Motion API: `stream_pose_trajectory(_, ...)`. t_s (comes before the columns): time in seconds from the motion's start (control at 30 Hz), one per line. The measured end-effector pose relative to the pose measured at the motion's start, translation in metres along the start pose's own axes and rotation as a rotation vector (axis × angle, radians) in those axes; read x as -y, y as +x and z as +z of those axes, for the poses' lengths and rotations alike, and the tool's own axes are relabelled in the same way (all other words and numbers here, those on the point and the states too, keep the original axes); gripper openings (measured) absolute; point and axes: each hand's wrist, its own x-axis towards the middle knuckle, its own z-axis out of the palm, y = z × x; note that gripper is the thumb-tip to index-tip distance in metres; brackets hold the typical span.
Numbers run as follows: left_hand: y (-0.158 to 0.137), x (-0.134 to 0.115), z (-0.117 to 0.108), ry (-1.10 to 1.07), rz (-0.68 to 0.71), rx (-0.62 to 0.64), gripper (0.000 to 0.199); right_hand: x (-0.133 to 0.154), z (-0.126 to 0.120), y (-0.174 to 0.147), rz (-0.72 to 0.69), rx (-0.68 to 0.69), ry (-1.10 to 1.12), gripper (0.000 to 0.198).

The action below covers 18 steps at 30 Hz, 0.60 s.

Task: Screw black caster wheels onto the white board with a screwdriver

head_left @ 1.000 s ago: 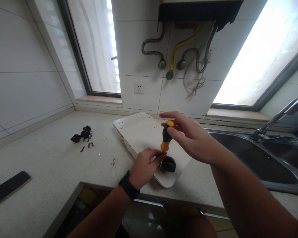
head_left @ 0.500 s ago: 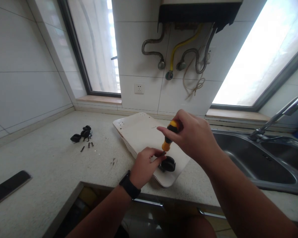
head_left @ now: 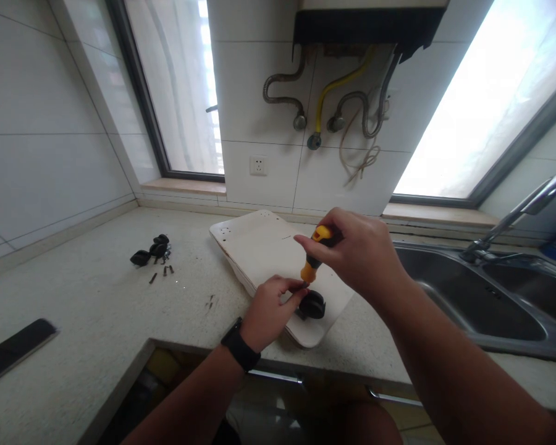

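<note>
My right hand (head_left: 359, 247) is closed around the yellow and black handle of a screwdriver (head_left: 309, 270), its tip pointing down. At that tip, the thumb and fingers of my left hand (head_left: 278, 306) pinch together; a screw may be between them, but the fingertips hide it. Just beside them a black caster wheel (head_left: 312, 305) sits on the near end of a white board (head_left: 254, 253). Small holes show in the board's far left corner. Farther left on the counter lie several black casters (head_left: 157, 250) and a few loose screws (head_left: 167, 270).
A steel sink (head_left: 472, 303) with a faucet (head_left: 514, 216) is set into the counter (head_left: 97, 296) at the right. A dark flat strip (head_left: 16, 349) lies at the left. Hoses (head_left: 322, 105) hang on the tiled wall. The counter has a cut-out edge in front.
The screwdriver handle has turned slightly in my right hand. My left hand stays pinched at the tip, and the view has shifted a little.
</note>
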Motion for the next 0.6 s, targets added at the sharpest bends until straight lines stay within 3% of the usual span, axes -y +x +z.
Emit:
stream_pose_trajectory(0.07,0.001,0.0,0.0,-0.004,-0.02,-0.013,0.019,0.002,-0.002,0.0,-0.022,0.045,0.003,0.039)
stream_pose_trajectory(0.17,0.001,0.001,-0.001,-0.022,-0.006,-0.011,0.017,-0.005,-0.013,0.001,-0.13,0.269,0.258,0.035)
stream_pose_trajectory(0.23,0.001,0.001,-0.003,-0.018,0.012,0.004,0.017,-0.012,-0.019,0.003,-0.19,0.43,0.448,0.044)
stream_pose_trajectory(0.3,0.0,0.001,-0.003,-0.01,0.02,0.018,0.017,-0.016,-0.021,0.005,-0.186,0.496,0.524,0.046)
stream_pose_trajectory(0.37,0.0,0.001,-0.003,-0.018,0.02,0.021,0.018,-0.016,-0.018,0.005,-0.137,0.429,0.455,0.039)
stream_pose_trajectory(0.43,-0.001,0.001,-0.002,-0.025,0.019,0.015,0.019,-0.011,-0.01,0.005,-0.081,0.276,0.293,0.03)
stream_pose_trajectory(0.53,-0.001,0.003,0.0,-0.009,0.009,-0.013,0.017,-0.002,0.001,0.003,-0.055,0.059,0.083,0.035)
stream_pose_trajectory(0.6,-0.001,0.004,0.001,-0.004,-0.001,-0.032,0.016,0.001,0.002,0.002,-0.051,0.039,0.026,0.038)
